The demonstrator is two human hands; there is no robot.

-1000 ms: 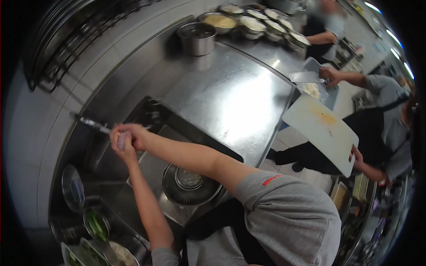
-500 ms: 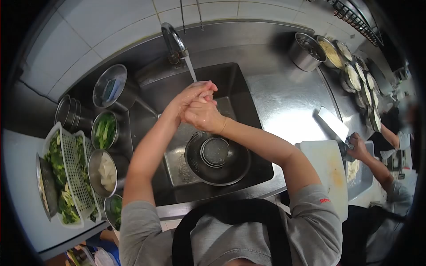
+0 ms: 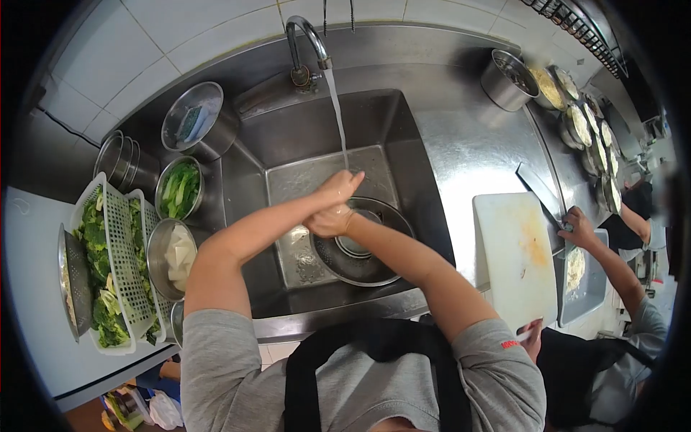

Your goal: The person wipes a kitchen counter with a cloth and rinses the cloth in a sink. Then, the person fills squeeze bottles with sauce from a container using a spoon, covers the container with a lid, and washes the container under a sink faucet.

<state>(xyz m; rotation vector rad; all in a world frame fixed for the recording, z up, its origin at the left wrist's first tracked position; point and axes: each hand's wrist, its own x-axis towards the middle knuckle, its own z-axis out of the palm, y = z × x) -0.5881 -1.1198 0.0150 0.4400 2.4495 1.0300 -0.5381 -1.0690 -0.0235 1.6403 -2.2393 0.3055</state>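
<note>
My right hand [image 3: 329, 221] is wrapped round my left wrist, over the sink [image 3: 425, 216]. My left hand [image 3: 341, 187] is closed, its fingers partly hidden, and nothing shows in it. Both hands look wet. Water runs from the curved faucet [image 3: 308, 30] and falls just beyond my left hand, near the fingertips. Under my forearms a large metal bowl [image 3: 338, 268] rests on the sink floor, with smaller round metalware inside it, partly covered by my right arm.
Left of the sink stand a bowl of green vegetables [image 3: 180, 189], a bowl of white pieces [image 3: 180, 255] and a white basket of broccoli [image 3: 119, 266]. At right, a co-worker's hand [image 3: 577, 227] holds a cleaver [image 3: 538, 189] beside a cutting board [image 3: 515, 252].
My hands have come lower and nearer to me, out of the water stream; my right hand has shifted onto the left wrist. The co-worker's cleaver has turned, and their other hand now shows at the board.
</note>
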